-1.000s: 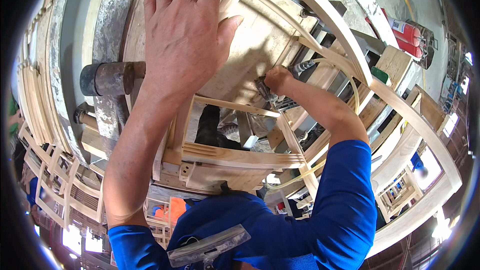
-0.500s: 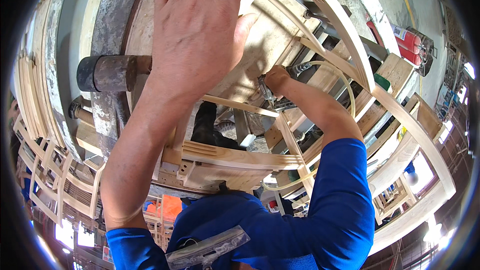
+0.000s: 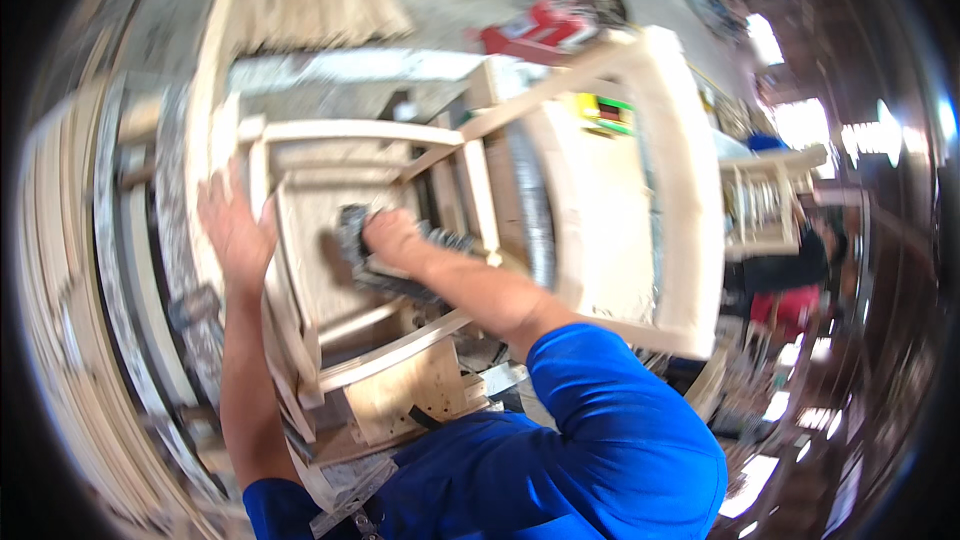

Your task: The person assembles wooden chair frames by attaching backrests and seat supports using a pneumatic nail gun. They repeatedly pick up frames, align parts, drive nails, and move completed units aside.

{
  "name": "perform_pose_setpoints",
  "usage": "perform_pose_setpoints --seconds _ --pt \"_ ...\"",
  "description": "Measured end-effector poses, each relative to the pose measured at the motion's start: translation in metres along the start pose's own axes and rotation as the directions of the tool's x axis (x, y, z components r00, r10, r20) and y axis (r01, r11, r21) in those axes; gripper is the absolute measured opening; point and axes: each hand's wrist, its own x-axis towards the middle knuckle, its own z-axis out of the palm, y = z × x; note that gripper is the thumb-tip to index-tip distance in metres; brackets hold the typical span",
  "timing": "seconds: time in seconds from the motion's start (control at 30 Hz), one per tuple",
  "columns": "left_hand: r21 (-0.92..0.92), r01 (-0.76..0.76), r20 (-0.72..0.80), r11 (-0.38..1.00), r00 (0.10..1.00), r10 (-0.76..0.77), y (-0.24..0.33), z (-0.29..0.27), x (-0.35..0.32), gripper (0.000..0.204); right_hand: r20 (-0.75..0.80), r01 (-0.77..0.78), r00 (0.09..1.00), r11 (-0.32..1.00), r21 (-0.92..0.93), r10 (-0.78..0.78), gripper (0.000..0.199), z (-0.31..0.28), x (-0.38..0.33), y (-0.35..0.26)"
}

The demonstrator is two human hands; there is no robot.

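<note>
A light wooden chair frame [image 3: 362, 130] lies on the bench in front of me, its long curved legs and back reaching right. My left hand [image 3: 238, 235] rests against the frame's left side, fingers spread. Inside the frame, my right hand [image 3: 392, 238] is wrapped round the grip of a grey and black air nail gun [image 3: 353, 230]. The tool is over the wooden board [image 3: 312, 230] within the frame; motion blur hides whether its nose touches wood. Below the frame's near rail is a plywood block [image 3: 405, 390] with holes.
Long wooden strips [image 3: 55, 290] are stacked at the left, near a dark round clamp end [image 3: 194, 307]. Red fire extinguishers [image 3: 540, 28] stand beyond the bench, with a bundle of wood pieces [image 3: 318, 5] at the far left. Another person [image 3: 790, 265] is at the right, near a chair [image 3: 762, 205].
The view has swung, showing more of the chair frame and workshop. My left hand, raised close to the camera before, is now lower at the frame's left side. My right hand still holds the nail gun.
</note>
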Motion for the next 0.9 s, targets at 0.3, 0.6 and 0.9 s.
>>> perform_pose_setpoints --seconds 0.3,0.6,0.9 --pt "0.103 -0.009 0.027 0.995 1.000 0.006 0.012 -0.030 -0.006 0.089 -0.318 0.299 0.944 0.632 0.715 -0.086 0.047 -0.099 -0.275 -0.006" --pt "0.110 -0.083 0.085 0.990 0.994 0.074 0.038 -0.044 -0.025 0.090 0.002 -0.051 0.998 0.708 0.704 0.070 0.045 -0.006 -0.544 0.071" --pt "0.219 0.058 0.034 0.974 0.997 -0.067 0.052 -0.061 -0.047 0.098 -0.387 -0.637 0.394 0.552 0.539 0.833 0.050 0.053 -0.556 0.201"
